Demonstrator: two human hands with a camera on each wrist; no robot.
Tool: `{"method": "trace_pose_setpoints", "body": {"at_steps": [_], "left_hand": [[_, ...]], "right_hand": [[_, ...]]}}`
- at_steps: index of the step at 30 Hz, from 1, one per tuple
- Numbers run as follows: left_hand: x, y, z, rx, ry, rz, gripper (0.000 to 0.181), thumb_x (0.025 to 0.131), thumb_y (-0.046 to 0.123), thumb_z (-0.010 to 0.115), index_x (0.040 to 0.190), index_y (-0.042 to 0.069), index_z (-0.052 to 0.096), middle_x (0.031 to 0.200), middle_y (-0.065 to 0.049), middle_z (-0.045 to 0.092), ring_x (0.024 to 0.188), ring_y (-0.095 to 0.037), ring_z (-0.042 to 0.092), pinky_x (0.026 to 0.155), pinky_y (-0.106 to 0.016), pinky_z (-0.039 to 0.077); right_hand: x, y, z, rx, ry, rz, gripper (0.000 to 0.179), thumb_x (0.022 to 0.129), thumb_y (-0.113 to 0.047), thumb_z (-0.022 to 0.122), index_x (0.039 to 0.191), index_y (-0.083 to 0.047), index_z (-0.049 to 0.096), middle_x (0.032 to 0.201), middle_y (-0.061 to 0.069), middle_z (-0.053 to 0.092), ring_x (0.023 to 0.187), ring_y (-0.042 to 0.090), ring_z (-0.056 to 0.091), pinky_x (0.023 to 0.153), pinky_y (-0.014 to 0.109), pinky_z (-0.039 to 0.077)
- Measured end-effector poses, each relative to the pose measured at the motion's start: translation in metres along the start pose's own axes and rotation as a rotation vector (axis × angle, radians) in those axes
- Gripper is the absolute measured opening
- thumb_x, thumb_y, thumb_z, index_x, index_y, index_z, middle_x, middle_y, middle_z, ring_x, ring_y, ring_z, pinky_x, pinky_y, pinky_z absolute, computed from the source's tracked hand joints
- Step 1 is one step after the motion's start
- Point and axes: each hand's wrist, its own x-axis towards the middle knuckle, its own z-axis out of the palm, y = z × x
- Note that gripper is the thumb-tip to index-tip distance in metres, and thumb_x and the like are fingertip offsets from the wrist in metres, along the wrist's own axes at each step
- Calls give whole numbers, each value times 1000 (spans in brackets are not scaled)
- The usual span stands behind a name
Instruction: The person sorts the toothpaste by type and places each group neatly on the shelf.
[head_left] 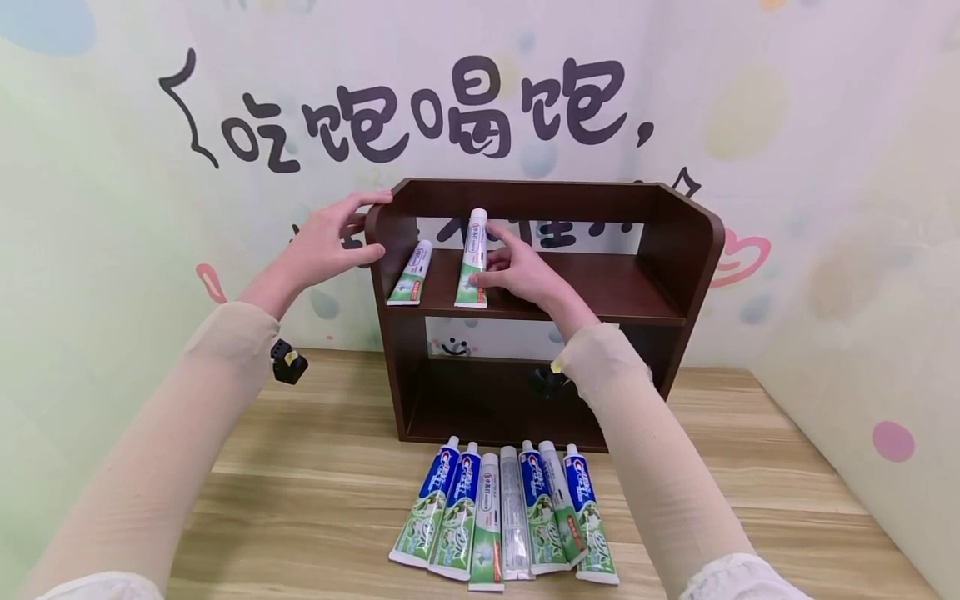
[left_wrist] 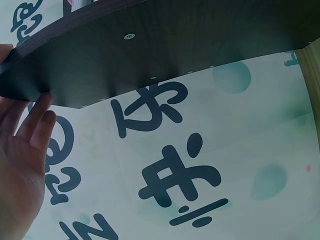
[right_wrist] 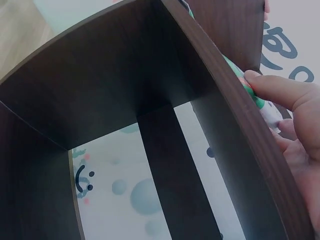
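Note:
In the head view a dark brown two-tier shelf (head_left: 547, 315) stands on the table. My left hand (head_left: 330, 242) holds the upper front of its left side panel, thumb and fingers spread round the edge; the left wrist view shows the fingers (left_wrist: 44, 117) against that panel (left_wrist: 165, 45). My right hand (head_left: 525, 271) pinches a white-and-green toothpaste tube (head_left: 472, 262) between thumb and fingers; it stands cap up, its bottom end at the upper tier's front edge. Another white-and-green tube (head_left: 411, 275) leans at the tier's left end. The right wrist view shows the right thumb (right_wrist: 275, 87) on the held tube.
Before the shelf several toothpaste tubes lie in a row, caps toward it: blue-and-green ones (head_left: 423, 508), white-and-green ones (head_left: 487, 517) and one greyish tube (head_left: 515, 517). The wooden table (head_left: 300, 500) extends to both sides. A printed wall cloth (head_left: 825, 250) hangs behind.

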Motion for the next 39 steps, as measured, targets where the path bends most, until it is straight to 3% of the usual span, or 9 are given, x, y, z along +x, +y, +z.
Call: {"method": "trace_pose_setpoints", "body": {"at_steps": [13, 19, 27, 39], "left_hand": [[0, 2, -2, 9, 2, 0, 60, 89, 9, 68, 145, 16, 46, 156, -4, 43, 130, -35, 55, 115, -50, 41], [1, 2, -1, 19, -3, -4, 59, 89, 9, 67, 144, 12, 46, 156, -6, 43, 131, -37, 55, 115, -50, 41], [1, 1, -1, 24, -2, -2, 60, 89, 9, 67, 145, 11, 46, 156, -6, 42, 132, -37, 54, 115, -50, 41], [0, 3, -1, 16, -6, -13, 61, 89, 9, 67, 145, 12, 45, 156, -7, 42, 132, -39, 54, 115, -50, 42]], "right_hand": [[-2, -2, -3, -151, -73, 45, 82, 89, -24, 74, 156, -26, 27, 134, 15, 54, 117, 28, 54, 108, 44, 45], [-3, -1, -5, -161, -98, 38, 78, 89, -23, 72, 155, -27, 31, 134, 16, 53, 118, 29, 54, 107, 44, 45], [-3, 0, 0, -141, -107, -6, 75, 91, -21, 70, 155, -22, 32, 130, 17, 54, 115, 28, 53, 102, 40, 48], [-6, -3, 5, -257, -75, -6, 65, 91, -30, 70, 149, -15, 45, 126, 11, 58, 105, 24, 50, 89, 31, 43]]}}
